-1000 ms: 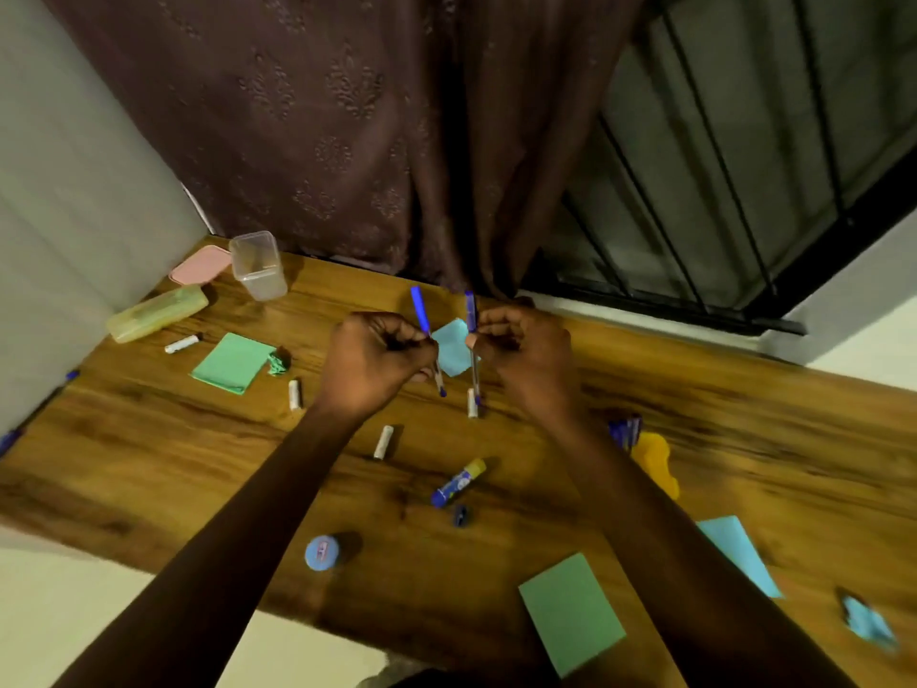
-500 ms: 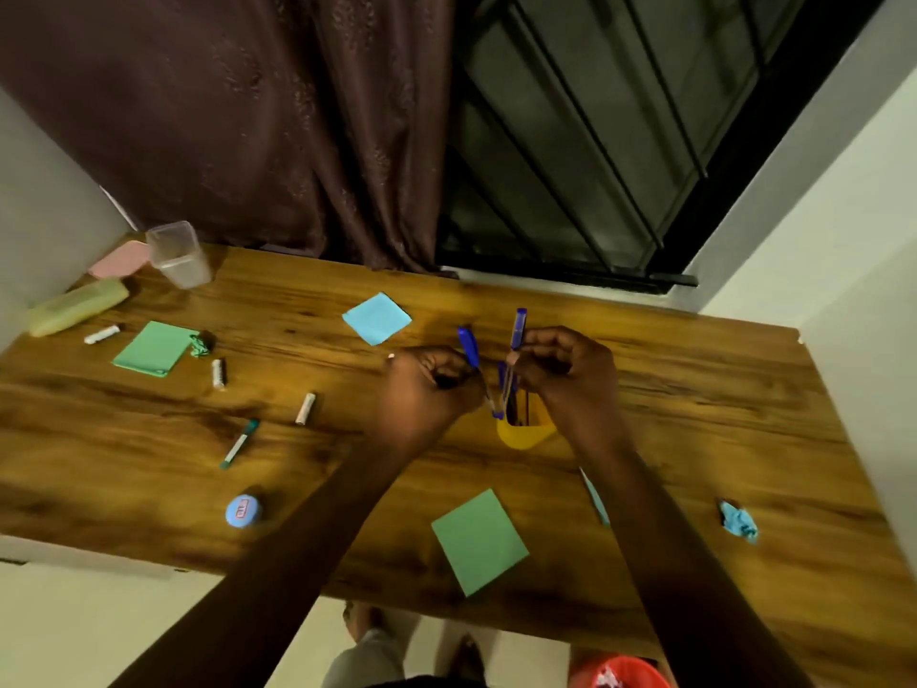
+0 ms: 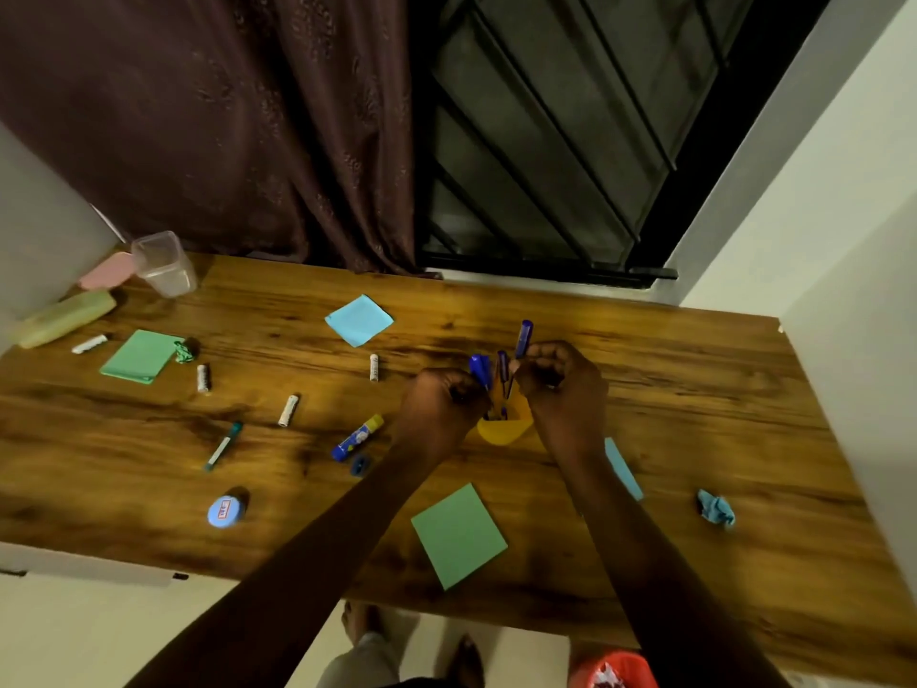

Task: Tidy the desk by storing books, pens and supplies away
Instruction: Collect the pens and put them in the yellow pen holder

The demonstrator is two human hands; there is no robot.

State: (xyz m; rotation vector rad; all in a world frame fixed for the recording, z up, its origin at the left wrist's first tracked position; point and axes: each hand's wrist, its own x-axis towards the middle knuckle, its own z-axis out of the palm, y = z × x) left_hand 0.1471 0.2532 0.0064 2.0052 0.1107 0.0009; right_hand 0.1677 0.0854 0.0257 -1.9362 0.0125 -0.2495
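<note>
A yellow plastic pen cup (image 3: 503, 429) is standing on the brown wood-grain bench (image 3: 694, 389), right of centre, with dark pens rising out of it. The left hand (image 3: 441, 404) is closing its fingers on a blue capped pen (image 3: 480, 369) at the cup's left rim, while the right hand (image 3: 560, 379) is pinching a second blue pen (image 3: 523, 337) that is standing nearly upright above the cup. A blue-and-yellow glue stick (image 3: 358, 437) is lying just left of the left forearm, with a small blue sharpener (image 3: 360, 465) beside it. A green rectangular paper pad (image 3: 459, 535) is sitting between the two forearms near the front edge. A light blue square note (image 3: 359, 319) is lying further back, and several white cylindrical chalk-like sticks (image 3: 288, 410) are scattered to the left. A clear plastic container (image 3: 164, 264) is standing at the far left corner.
</note>
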